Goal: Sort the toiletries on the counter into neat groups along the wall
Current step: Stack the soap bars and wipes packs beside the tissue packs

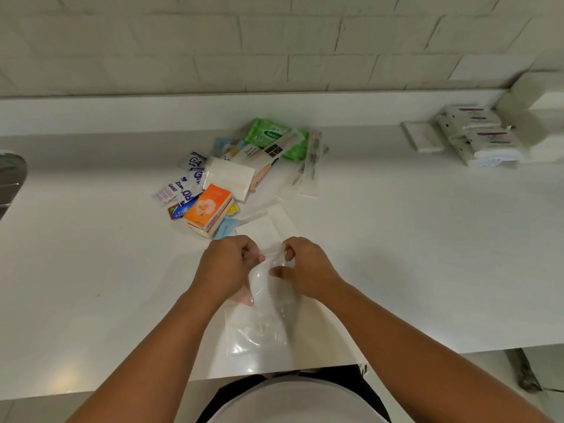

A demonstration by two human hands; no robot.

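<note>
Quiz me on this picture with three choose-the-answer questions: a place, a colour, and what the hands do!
1. Where is the green wipes pack? A) farthest back, near the wall B) in the hands C) counter's front edge
2. The flower tissue pack is which colour? A) blue B) orange C) black
3. The left hand and right hand are: A) lying flat B) pinching a clear bag C) pointing up
Answers: 1A, it lies closest to the wall; 2B, orange top; 3B, fingers grip its top.

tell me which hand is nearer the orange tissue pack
Left. The left hand grips the clear bag just in front of the orange tissue pack; the right hand grips the same bag farther to the right.
</note>
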